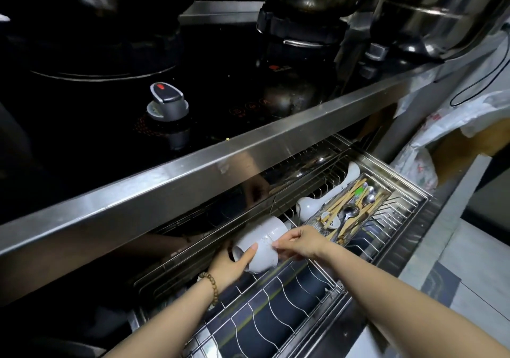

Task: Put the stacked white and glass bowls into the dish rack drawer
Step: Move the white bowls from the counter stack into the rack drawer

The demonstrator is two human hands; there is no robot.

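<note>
Under the steel counter edge (248, 148), the open dish rack drawer (400, 237) shows bare wire dividers near. At its left, the stacked white bowls (265, 243) lie tilted on their side over the wires. The left hand (231, 265) grips their base, thumb on the wall, and the right hand (300, 243) pinches the rim. Far right, the cutlery tray (313, 222) holds chopsticks (345, 200) and metal spoons (350, 214). Just left of it are white ceramic spoons (309, 204).

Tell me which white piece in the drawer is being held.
The bowl stack: left hand and right hand grip it; the ladle lies untouched.
</note>
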